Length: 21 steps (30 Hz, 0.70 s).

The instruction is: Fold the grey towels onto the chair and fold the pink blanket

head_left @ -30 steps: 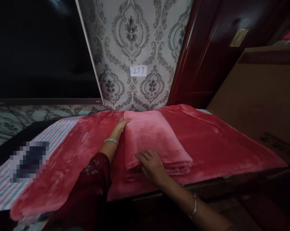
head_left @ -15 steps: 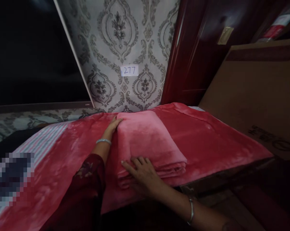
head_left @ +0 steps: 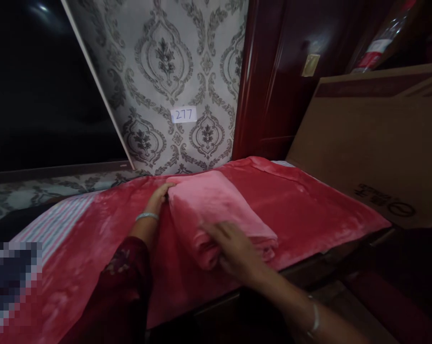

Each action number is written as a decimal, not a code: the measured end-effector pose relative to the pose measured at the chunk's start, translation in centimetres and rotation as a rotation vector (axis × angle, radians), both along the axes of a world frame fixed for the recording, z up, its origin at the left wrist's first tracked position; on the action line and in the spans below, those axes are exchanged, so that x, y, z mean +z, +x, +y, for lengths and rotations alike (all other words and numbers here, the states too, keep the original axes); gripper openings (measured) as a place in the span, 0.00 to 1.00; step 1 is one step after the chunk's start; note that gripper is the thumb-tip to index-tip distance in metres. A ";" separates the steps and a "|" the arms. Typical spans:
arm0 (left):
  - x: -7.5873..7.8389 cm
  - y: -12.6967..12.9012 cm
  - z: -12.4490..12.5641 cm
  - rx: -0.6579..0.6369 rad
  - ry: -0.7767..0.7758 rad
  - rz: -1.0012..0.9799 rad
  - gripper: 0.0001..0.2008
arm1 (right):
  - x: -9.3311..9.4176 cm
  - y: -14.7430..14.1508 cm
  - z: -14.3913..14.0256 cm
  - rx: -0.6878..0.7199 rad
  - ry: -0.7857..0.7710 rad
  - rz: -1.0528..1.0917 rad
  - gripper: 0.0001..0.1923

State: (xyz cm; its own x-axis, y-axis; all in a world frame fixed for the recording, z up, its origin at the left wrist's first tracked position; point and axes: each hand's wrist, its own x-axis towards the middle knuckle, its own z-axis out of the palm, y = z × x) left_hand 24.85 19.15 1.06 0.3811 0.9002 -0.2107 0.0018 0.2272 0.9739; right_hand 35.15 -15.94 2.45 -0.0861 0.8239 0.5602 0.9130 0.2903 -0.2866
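Note:
A thick pink folded blanket (head_left: 216, 198) lies on a larger red blanket (head_left: 290, 205). My left hand (head_left: 163, 191) is at its far left corner, fingers closed on the edge and partly hidden. My right hand (head_left: 233, 248) grips the near side, with fingers over the top and the thumb low at the front edge; motion blurs it a little. Between the hands, the left side of the folded blanket is pulled in and its near left corner is rounded up.
A large cardboard box (head_left: 366, 143) stands at the right, with a plastic bottle (head_left: 375, 50) behind it. A dark screen (head_left: 51, 95) is at the left. Patterned wallpaper with a paper label (head_left: 184, 114) is behind. Striped cloth (head_left: 63, 217) shows at the left.
My right hand has gone from lying spread on the blanket to gripping its near edge. The blanket's near left corner has shifted right and bunched up. The view has turned slightly right.

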 end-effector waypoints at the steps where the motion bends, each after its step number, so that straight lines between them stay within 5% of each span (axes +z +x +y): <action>1: 0.2 -0.5 -0.4 -0.007 -0.027 0.016 0.12 | 1.0 1.3 -0.8 0.017 0.052 0.066 0.39; 5: 0.4 -2.7 -3.7 -0.068 -0.073 0.015 0.06 | 4.3 6.2 -4.4 -0.007 0.244 0.213 0.40; 8: 0.6 -3.9 -7.1 -0.118 -0.018 -0.077 0.15 | 5.8 8.6 -6.6 -0.066 0.262 0.252 0.35; 13: 1.2 -5.3 -11.6 -0.211 0.109 -0.266 0.29 | 7.8 9.9 -8.7 -0.179 0.323 0.390 0.30; 17: 1.5 -6.4 -13.7 -0.176 0.201 -0.196 0.43 | 8.9 10.5 -9.6 -0.218 0.367 0.455 0.27; 21: 1.6 -8.1 -15.4 -0.273 0.328 -0.135 0.43 | 9.6 11.2 -10.0 -0.224 0.421 0.480 0.24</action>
